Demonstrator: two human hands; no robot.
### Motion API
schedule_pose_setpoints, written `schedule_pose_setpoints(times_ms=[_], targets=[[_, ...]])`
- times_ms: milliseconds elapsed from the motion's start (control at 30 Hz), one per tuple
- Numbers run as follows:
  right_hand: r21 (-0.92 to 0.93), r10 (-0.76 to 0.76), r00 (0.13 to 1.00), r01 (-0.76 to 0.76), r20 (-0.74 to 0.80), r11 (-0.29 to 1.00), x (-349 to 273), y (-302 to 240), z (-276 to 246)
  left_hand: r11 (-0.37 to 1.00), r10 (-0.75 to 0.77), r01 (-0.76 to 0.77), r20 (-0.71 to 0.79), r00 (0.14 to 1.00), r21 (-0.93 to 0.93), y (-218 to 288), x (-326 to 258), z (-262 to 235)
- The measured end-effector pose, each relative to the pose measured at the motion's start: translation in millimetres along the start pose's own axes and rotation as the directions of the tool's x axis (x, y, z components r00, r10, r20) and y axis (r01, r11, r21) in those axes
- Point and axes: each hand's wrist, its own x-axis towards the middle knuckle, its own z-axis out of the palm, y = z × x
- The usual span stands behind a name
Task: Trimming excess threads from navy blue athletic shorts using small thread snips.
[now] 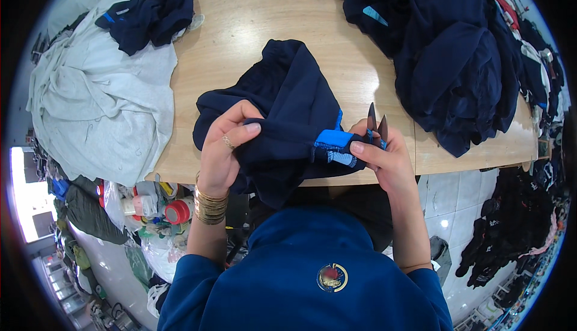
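A navy garment with a gathered, elastic-looking edge lies bunched at the table's front edge, part of it hanging over. My left hand pinches a fold of it between thumb and fingers. With thumb and fingers, my right hand grips the garment's right end, beside a bright blue patch and a pale blue stitched piece. The same hand also holds a pair of thread snips, whose dark blades point away from me and stand apart, touching no cloth. My right fingers are partly hidden behind the cloth.
To the right, a large pile of navy cloth covers the wooden table. White fabric drapes over the left side, with a smaller navy garment on top. Below left are plastic bags and a red-lidded container; black clothes lie at right.
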Motion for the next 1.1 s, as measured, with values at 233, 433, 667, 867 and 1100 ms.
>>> schedule_pose_setpoints(times_ms=[233,433,667,867,1100], targets=[[-0.064,0.037,0.996,-0.032,0.087,0.997,3.7,-4.6,7.9,0.899,-0.174,0.007,0.343,0.923,0.439,-10.7,20.0,31.0],[-0.218,-0.030,1.000,0.031,0.011,0.975,0.9,5.6,-2.1,0.949,-0.293,0.240,0.298,0.908,0.203,-12.4,21.1,42.1],[-0.886,-0.564,0.826,0.269,0.011,0.378,-29.3,-1.2,-0.3,0.963,-0.266,0.255,0.168,0.949,0.086,-18.5,18.2,53.9],[-0.960,-0.599,0.781,0.270,0.176,0.069,-41.8,-0.7,1.6,0.967,-0.246,0.238,0.086,0.965,0.094,-16.7,15.8,65.4],[-0.969,-0.645,0.737,0.247,0.200,-0.019,-40.5,4.8,0.7,0.972,-0.218,0.210,0.078,0.973,0.103,-20.0,14.2,70.4]])
